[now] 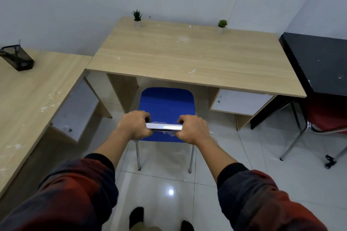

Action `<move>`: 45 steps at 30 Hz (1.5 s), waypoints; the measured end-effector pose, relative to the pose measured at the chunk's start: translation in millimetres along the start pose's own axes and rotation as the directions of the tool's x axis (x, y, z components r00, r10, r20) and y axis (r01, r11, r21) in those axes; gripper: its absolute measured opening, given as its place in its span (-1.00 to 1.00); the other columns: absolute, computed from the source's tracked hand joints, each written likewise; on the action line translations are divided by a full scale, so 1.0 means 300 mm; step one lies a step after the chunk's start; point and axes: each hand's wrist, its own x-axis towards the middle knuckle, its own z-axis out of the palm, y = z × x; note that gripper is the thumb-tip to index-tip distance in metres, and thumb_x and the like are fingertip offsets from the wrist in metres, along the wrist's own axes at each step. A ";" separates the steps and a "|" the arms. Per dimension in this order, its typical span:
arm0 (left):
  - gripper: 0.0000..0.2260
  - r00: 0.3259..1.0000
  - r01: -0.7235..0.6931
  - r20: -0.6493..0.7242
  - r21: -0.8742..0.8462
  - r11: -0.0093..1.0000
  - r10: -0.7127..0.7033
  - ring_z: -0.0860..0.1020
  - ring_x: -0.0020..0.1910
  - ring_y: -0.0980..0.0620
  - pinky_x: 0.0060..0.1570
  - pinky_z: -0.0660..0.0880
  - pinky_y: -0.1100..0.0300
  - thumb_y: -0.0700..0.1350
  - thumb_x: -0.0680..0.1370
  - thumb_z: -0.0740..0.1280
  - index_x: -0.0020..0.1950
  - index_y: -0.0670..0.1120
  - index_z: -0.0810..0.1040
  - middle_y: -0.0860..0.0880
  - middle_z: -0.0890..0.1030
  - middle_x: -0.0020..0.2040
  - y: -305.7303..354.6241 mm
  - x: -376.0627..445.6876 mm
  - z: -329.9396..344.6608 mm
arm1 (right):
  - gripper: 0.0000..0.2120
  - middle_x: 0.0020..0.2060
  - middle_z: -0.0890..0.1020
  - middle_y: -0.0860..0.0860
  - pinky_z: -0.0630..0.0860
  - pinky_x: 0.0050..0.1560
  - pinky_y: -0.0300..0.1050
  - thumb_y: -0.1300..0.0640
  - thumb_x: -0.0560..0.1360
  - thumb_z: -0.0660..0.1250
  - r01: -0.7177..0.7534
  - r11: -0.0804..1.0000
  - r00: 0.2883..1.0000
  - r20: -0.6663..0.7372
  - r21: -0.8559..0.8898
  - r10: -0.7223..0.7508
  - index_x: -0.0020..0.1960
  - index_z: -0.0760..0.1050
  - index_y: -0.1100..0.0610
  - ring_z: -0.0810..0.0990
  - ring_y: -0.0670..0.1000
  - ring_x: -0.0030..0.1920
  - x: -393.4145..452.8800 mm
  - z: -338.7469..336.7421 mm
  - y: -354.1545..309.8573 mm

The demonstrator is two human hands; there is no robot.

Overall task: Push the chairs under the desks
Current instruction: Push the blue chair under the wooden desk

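Observation:
A blue chair [166, 106] with chrome legs stands in front of the middle wooden desk [189, 56]. The front of its seat reaches the desk's front edge, between the desk's side panel and its white drawer unit [241, 102]. My left hand [134, 124] and my right hand [193, 128] both grip the chrome top bar [164, 127] of the chair's back, one at each end. The chair's rear legs stand on the tiled floor out in front of the desk.
A second wooden desk [32, 103] with a dark holder [17, 60] stands at the left. A black desk [319, 62] stands at the right with a red chair [326, 112] partly under it. Two small potted plants [137, 17] sit at the middle desk's back edge.

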 end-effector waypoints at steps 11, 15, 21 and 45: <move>-0.75 0.995 -0.019 -0.097 -0.086 0.996 0.011 0.52 -0.19 0.10 -0.27 0.44 0.18 0.19 0.32 0.42 -0.12 0.10 0.53 0.17 0.55 -0.19 -0.087 0.114 -0.040 | -0.62 -0.03 0.65 -0.01 0.58 -0.12 -0.09 -0.16 0.44 0.37 -0.141 0.981 0.987 0.053 -0.132 0.149 0.18 0.51 -0.01 0.60 0.04 -0.08 0.145 0.000 -0.076; -0.70 0.987 -0.057 -0.157 -0.151 0.987 0.033 0.51 -0.15 0.10 -0.18 0.50 0.14 0.15 0.33 0.47 -0.01 0.09 0.55 0.19 0.53 -0.12 -0.101 0.047 -0.017 | -0.66 0.01 0.66 -0.02 0.42 -0.22 -0.17 -0.07 0.48 0.36 -0.142 0.977 0.989 0.027 -0.160 0.148 0.22 0.51 -0.01 0.59 0.01 -0.07 0.086 0.011 -0.119; -0.77 0.984 -0.124 -0.145 -0.120 0.985 0.106 0.54 -0.15 0.08 -0.21 0.49 0.16 0.06 0.33 0.43 -0.04 0.09 0.57 0.14 0.60 -0.12 -0.105 -0.067 0.009 | -0.63 0.06 0.66 -0.05 0.53 -0.08 -0.15 -0.11 0.48 0.38 -0.151 0.977 0.988 -0.003 -0.148 0.153 0.23 0.50 -0.01 0.62 -0.02 0.01 -0.036 0.057 -0.153; -0.74 0.972 -0.233 -0.003 -0.074 0.970 0.233 0.52 -0.19 0.10 -0.22 0.48 0.17 0.21 0.34 0.43 -0.11 0.10 0.54 0.16 0.56 -0.18 -0.300 0.227 -0.115 | -0.68 -0.08 0.64 -0.03 0.56 -0.17 -0.12 -0.12 0.41 0.39 -0.351 0.935 0.931 -0.125 -0.053 0.343 0.08 0.54 0.02 0.59 0.01 -0.11 0.171 0.091 -0.271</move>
